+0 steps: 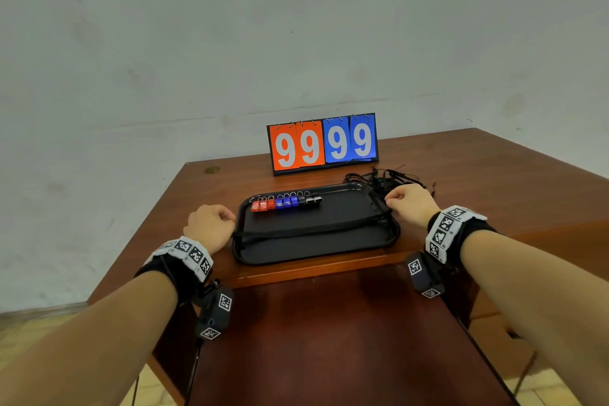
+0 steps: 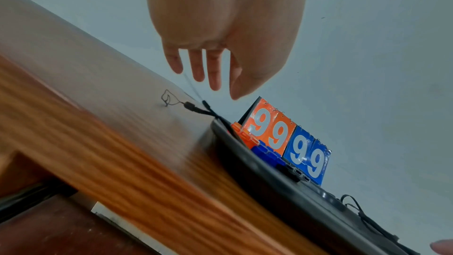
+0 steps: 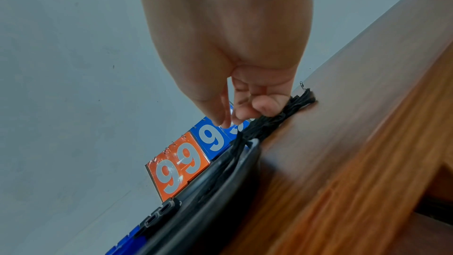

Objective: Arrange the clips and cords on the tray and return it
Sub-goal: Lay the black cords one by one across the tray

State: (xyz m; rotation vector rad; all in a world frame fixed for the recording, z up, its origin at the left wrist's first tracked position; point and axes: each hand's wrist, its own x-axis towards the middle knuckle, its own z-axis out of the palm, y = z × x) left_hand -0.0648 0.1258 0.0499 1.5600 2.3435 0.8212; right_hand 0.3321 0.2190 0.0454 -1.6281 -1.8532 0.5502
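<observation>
A black tray (image 1: 329, 242) lies on the wooden table (image 1: 494, 175). Red, blue and black clips (image 1: 285, 202) stand in a row along its far left side. Black cords (image 1: 313, 229) stretch across the tray from rim to rim. My left hand (image 1: 211, 224) hovers at the left rim. In the left wrist view its fingers (image 2: 213, 77) hang straight above the cord ends (image 2: 196, 109), and a thin thread rises from them toward the fingertips. My right hand (image 1: 408, 203) is at the right rim, fingers curled, pinching the cords (image 3: 274, 119) where they cross the tray (image 3: 220, 191).
A flip scoreboard (image 1: 323, 143) reading 9999 stands behind the tray, near the wall. A loose tangle of black cords (image 1: 385, 178) lies on the table past the tray's far right corner. The tray sits close to the table's near edge.
</observation>
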